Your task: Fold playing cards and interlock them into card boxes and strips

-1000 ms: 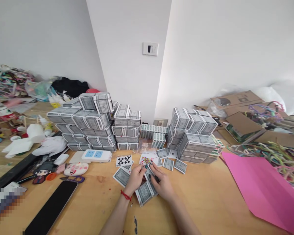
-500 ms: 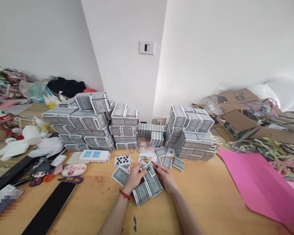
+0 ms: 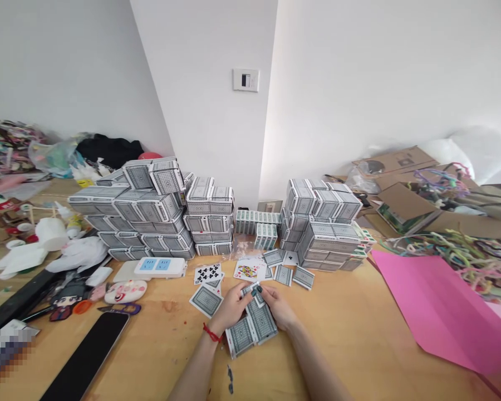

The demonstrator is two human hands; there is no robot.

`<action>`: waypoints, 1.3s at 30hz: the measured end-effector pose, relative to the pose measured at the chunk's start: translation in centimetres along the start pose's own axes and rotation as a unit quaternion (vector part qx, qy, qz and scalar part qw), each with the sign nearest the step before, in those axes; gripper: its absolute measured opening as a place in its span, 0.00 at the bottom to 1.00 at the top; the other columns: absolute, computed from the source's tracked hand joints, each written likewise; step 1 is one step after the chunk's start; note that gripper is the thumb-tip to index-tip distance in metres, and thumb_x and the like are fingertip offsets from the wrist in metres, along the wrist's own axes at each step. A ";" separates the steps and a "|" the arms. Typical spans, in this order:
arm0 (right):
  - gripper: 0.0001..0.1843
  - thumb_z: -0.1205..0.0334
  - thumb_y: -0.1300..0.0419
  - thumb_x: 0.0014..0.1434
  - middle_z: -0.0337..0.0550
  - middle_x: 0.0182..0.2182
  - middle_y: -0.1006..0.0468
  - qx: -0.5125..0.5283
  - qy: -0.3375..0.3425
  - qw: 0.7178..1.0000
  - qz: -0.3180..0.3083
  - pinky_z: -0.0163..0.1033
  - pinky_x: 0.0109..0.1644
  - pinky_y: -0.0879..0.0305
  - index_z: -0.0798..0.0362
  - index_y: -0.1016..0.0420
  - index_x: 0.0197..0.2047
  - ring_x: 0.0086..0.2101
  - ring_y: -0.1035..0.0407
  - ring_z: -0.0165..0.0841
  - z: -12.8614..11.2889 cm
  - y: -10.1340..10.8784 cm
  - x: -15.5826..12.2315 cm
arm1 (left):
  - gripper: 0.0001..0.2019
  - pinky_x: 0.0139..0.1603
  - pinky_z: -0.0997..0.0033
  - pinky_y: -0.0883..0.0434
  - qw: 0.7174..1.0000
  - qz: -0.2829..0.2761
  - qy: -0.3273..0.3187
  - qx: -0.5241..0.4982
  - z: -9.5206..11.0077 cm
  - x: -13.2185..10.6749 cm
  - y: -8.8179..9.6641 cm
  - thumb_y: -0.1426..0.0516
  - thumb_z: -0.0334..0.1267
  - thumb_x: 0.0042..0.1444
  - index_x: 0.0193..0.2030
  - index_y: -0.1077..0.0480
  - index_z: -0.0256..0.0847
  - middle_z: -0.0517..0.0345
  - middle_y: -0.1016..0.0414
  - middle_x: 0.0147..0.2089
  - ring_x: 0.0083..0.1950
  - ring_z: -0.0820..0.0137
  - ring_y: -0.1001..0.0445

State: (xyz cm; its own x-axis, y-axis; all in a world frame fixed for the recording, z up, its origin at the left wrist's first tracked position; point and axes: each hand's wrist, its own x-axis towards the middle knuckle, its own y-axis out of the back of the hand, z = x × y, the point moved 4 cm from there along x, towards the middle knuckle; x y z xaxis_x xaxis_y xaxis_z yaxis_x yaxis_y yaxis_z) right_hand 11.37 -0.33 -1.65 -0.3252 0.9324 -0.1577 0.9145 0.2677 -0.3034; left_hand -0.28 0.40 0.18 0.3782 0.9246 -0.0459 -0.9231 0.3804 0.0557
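Fingers of the left hand [image 3: 232, 307] and right hand [image 3: 279, 307] pinch the far end of a card assembly [image 3: 262, 323], thumbs close together on top; fingertips beneath are hidden. From the thumbs, the card assembly extends toward 6 o'clock. Taking it as dial centre: queen card [image 3: 247, 269] near 12 o'clock, face-down card [image 3: 206, 301] at 10, black phone [image 3: 87, 353] between 8 and 9, pink sheet [image 3: 438, 312] at 3, stacked card blocks [image 3: 329, 242] at 1.
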 end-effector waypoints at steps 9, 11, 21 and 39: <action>0.18 0.47 0.43 0.47 0.39 0.24 0.26 -0.008 -0.021 0.999 0.031 0.33 0.29 0.42 0.54 0.27 0.27 0.25 0.35 0.31 0.4 0.5 0.2 | 0.17 0.38 0.71 0.34 0.998 0.054 0.006 -0.011 -1.0 0.2 0.3 0.49 0.46 0.50 0.42 0.32 0.36 0.53 0.27 0.38 0.37 0.68 0.30; 0.16 0.48 0.42 0.46 0.38 0.22 0.26 0.027 -0.065 0.997 0.018 0.32 0.27 0.43 0.54 0.27 0.25 0.22 0.36 0.30 0.5 0.3 0.0 | 0.18 0.35 0.71 0.34 0.997 0.067 0.020 -0.033 -1.4 0.3 0.7 0.48 0.46 0.49 0.42 0.32 0.36 0.54 0.27 0.36 0.35 0.68 0.30; 0.19 0.45 0.43 0.46 0.38 0.21 0.27 0.031 -0.058 0.996 -0.059 0.35 0.33 0.41 0.54 0.27 0.29 0.25 0.34 0.32 -0.5 -0.5 -0.3 | 0.15 0.37 0.72 0.35 0.999 0.023 0.003 -0.030 -1.5 0.5 1.0 0.49 0.44 0.51 0.41 0.32 0.36 0.54 0.27 0.37 0.36 0.69 0.31; 0.22 0.43 0.46 0.48 0.37 0.20 0.31 -0.002 -0.053 0.996 -0.065 0.35 0.31 0.43 0.56 0.29 0.28 0.22 0.38 0.29 0.8 0.3 0.3 | 0.16 0.34 0.72 0.35 0.995 0.064 0.042 -0.057 -1.3 0.4 1.1 0.46 0.44 0.49 0.41 0.31 0.36 0.55 0.26 0.33 0.33 0.69 0.31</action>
State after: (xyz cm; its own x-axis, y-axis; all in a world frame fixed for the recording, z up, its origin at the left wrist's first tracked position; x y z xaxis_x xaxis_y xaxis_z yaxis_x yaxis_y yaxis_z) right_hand 11.40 -0.19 -2.56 -0.4643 0.8592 -0.2150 0.8639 0.3858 -0.3239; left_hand -1.20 1.19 -1.05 0.2547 0.9583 -0.1293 -0.9669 0.2505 -0.0477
